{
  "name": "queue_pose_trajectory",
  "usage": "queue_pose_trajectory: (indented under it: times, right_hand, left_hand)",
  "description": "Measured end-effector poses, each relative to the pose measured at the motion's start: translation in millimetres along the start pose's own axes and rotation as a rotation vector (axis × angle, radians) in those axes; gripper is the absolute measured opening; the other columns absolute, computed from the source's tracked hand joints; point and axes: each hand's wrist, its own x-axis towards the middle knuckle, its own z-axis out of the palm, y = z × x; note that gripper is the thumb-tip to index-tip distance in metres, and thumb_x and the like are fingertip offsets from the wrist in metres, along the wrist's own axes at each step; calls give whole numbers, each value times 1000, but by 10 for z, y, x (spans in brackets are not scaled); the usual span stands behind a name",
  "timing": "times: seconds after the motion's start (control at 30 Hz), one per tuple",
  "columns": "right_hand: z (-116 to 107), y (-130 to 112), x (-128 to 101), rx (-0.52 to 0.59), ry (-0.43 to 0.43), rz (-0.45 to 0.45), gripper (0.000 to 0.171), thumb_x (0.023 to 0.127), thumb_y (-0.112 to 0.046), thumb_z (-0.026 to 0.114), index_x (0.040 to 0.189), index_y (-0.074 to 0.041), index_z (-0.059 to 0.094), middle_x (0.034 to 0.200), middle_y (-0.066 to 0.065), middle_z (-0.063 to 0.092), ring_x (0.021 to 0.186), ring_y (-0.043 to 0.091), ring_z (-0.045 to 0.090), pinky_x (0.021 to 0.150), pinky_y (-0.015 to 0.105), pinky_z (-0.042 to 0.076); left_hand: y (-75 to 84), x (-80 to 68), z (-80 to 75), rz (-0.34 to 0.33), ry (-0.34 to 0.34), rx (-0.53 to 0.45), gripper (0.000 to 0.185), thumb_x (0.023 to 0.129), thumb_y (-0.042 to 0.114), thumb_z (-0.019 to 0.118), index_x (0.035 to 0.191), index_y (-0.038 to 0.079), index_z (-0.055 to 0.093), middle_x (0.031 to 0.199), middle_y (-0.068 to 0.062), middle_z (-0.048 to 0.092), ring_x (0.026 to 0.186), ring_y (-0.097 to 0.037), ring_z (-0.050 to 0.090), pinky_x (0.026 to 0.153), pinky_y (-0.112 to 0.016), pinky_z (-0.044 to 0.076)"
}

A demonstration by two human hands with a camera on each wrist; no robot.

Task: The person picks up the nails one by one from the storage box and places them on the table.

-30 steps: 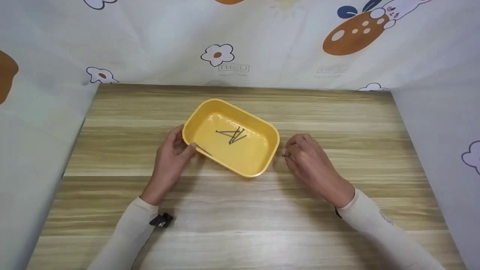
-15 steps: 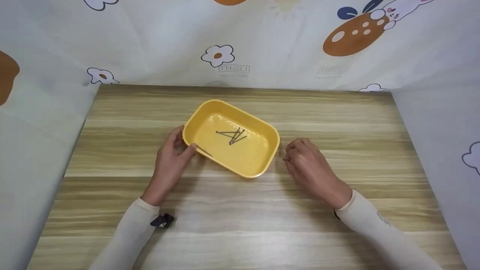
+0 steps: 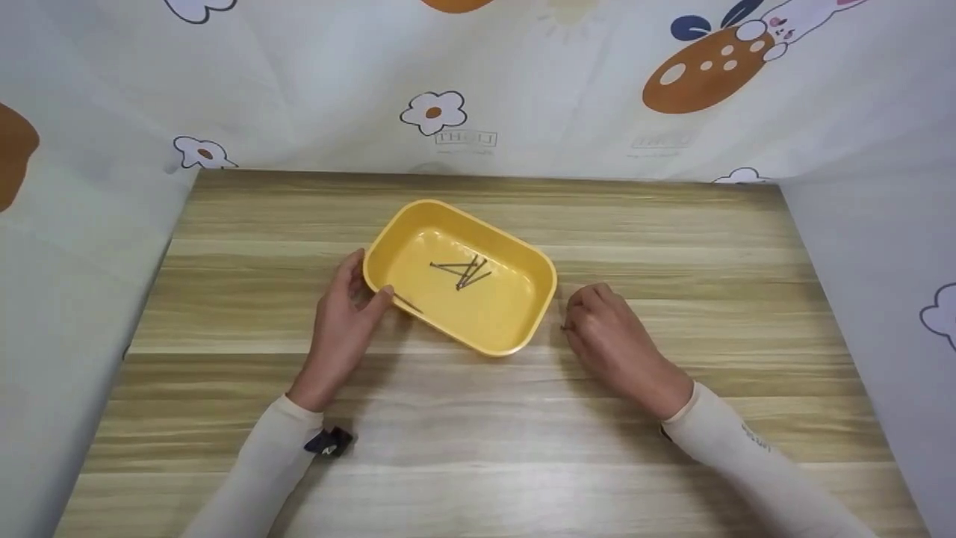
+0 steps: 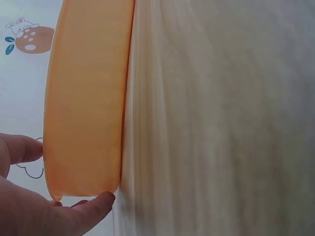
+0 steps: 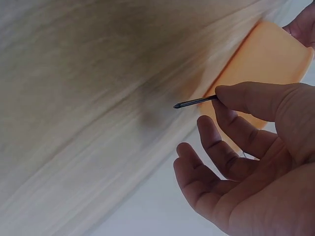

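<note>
Wood-grain table (image 3: 478,433), yellow tray (image 3: 485,314) between hands (image 3: 340,317) (image 3: 616,344), seemingly a nail (image 5: 194,102) in the right

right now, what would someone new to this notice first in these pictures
Probably the yellow tray on the wood-grain tabletop, its left corner held by the left hand. Inside, dark crossed nails stand out against the yellow. Then the right hand, just right of the tray, pinching another nail whose pointed tip shows in the right wrist view.

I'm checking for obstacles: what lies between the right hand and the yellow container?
In the head view, bare tabletop separates the right hand from the yellow container; only one end of its pinched nail pokes into that gap.
</note>
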Motion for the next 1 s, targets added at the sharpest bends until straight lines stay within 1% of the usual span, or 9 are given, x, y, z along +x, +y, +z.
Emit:
queue_pose_trajectory:
  times: [0.1, 0.2, 0.47, 0.8, 1.0]
  right_hand:
    - [22, 6, -13, 5, 2, -4, 8, 94, 2, 78, 87, -1, 76, 103, 13, 67, 103, 37, 62, 84, 51, 56]
    - [47, 15, -27, 6, 10, -14, 9, 93, 1, 80, 86, -2, 76, 102, 12, 66, 103, 36, 61, 84, 51, 55]
    - [80, 38, -33, 1, 23, -29, 10, 94, 1, 80, 85, -2, 76, 100, 12, 66, 101, 36, 61, 85, 51, 56]
    - [83, 43, -36, 8, 16, -9, 9, 95, 0, 80, 87, -3, 77, 100, 11, 66, 102, 36, 61, 86, 52, 56]
    - [61, 35, -20, 23, 16, -3, 7, 96, 1, 78, 89, -2, 78, 100, 11, 67, 103, 37, 62, 88, 52, 56]
  left_hand:
    - [1, -9, 10, -4, -6, -39, 74, 110, 13, 65, 171, -3, 27, 170, -21, 43, 156, -32, 45, 127, -45, 41]
    - [-7, -10, 15, -4, -4, -64, 72, 109, 12, 65, 170, -3, 29, 169, -20, 45, 156, -31, 46, 128, -45, 40]
    - [-20, 2, 11, -2, -3, -64, 68, 109, 12, 67, 168, 1, 35, 165, -16, 50, 152, -27, 50, 125, -43, 44]
    - [-9, 14, 4, -7, -4, -45, 68, 108, 13, 67, 168, 1, 36, 166, -17, 50, 152, -28, 50, 125, -43, 45]
    - [-3, 6, 4, -10, -2, -53, 67, 109, 12, 67, 167, 1, 37, 165, -16, 50, 152, -28, 50, 124, -42, 45]
